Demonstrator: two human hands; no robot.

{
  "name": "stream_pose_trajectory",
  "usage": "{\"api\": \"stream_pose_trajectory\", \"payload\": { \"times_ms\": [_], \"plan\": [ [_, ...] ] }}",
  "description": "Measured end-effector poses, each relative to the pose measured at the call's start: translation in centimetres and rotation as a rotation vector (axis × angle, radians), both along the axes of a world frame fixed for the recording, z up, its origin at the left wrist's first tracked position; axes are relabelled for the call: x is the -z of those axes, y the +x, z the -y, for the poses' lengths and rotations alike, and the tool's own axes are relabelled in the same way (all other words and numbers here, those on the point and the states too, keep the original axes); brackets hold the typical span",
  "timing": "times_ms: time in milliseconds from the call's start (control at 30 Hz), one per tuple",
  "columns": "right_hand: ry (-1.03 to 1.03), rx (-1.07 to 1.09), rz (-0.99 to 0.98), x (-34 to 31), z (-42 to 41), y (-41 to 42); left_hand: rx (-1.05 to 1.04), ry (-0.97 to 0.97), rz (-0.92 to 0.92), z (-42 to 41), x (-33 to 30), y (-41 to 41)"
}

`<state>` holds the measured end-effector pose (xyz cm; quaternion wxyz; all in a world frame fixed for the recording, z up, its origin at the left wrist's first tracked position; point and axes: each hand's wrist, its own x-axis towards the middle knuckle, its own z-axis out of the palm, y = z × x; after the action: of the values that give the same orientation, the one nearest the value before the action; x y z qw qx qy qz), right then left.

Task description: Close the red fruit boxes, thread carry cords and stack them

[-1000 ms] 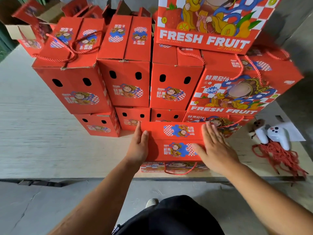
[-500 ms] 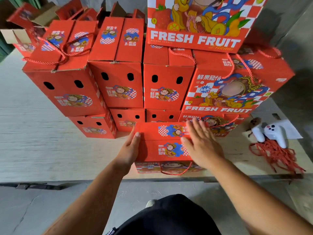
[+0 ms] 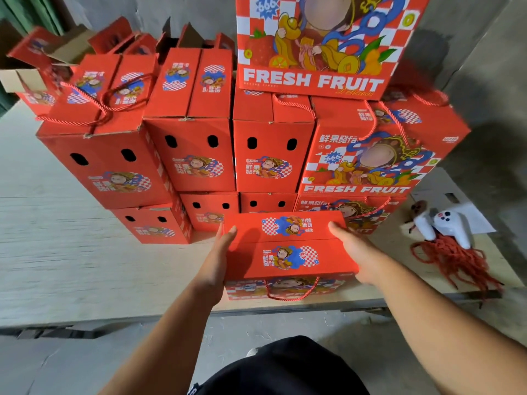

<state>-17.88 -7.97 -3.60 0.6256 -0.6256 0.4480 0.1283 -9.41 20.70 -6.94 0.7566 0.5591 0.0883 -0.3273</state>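
Pale wooden table (image 3: 85,266) under stacked red boxes (image 3: 199,155), red cords (image 3: 453,260) (seemingly loose), white toy (image 3: 445,226).

top box (image 3: 319,44): the picture's upper edge is cutting off its top.
bottom row boxes (image 3: 209,210): the near box (image 3: 288,246) and the upper tier are hiding most of them.
right hand (image 3: 356,252): its palm is lying against the near box's far side, out of sight.
open boxes (image 3: 37,52): motion blur is smearing their print.
carry cord (image 3: 291,292): its ends are hiding under the lid edge.
cord pile (image 3: 453,260): single strands are blurring together.
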Motion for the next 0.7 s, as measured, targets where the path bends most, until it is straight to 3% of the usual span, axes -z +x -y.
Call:
{"api": "stream_pose_trajectory", "payload": {
  "times_ms": [167, 300, 600, 700],
  "plan": [
    [-0.071, 0.068, 0.136, -2.1, 1.6, 0.5, 0.022, -0.041, 0.114, -0.1, -1.1, 1.4],
    [-0.067, 0.062, 0.101, -1.0, 0.6, -0.2, 0.039, 0.113, 0.228, 0.8, 0.0, 1.2],
    [-0.209, -0.027, 0.019, -0.1, -0.3, 0.4, 0.147, 0.220, 0.174, 1.0, 0.9, 2.9],
    [-0.093, 0.211, 0.095, -0.3, -1.0, -0.6, 0.113, 0.213, 0.212, 0.7, 0.9, 2.8]
  ]
}}
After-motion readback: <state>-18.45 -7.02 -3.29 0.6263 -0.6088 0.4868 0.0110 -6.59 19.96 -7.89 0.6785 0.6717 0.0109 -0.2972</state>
